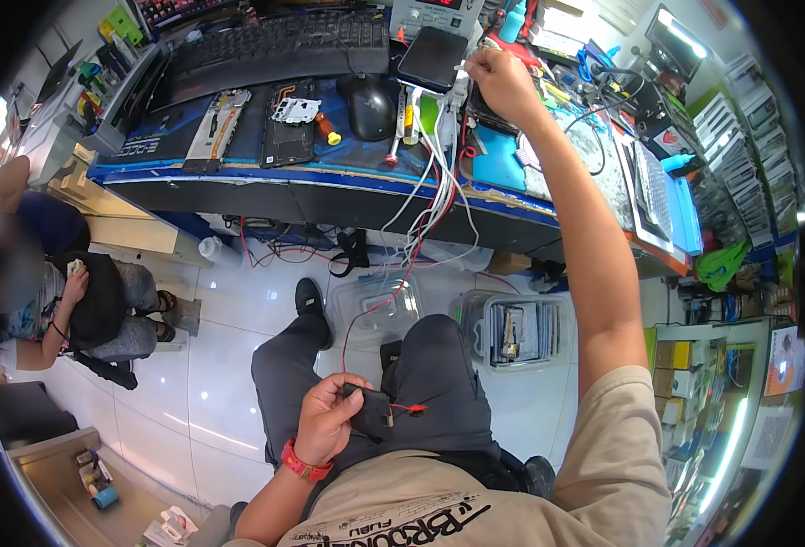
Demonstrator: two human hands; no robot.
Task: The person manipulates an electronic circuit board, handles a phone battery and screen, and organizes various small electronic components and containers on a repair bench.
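Down at my lap, my left hand [330, 417] is closed around a flat black rectangular piece [371, 412]. A small red clip [410, 408] sits at its right side, and a thin red wire runs from the hand up to the bench. My right hand [505, 80] reaches to the far side of the bench. Its fingers pinch what looks like a white cable end [462, 67] at the right edge of a black phone [433, 58]. The phone lies tilted, screen up, in front of a power supply [437, 16]. White cables [441, 146] hang below it over the bench edge.
A keyboard [270, 56], a mouse [369, 108], opened phone parts [288, 128] and a small screwdriver [328, 129] lie left on the bench [284, 191]. A clear bin [521, 330] stands on the floor. Another person [65, 283] sits at the left.
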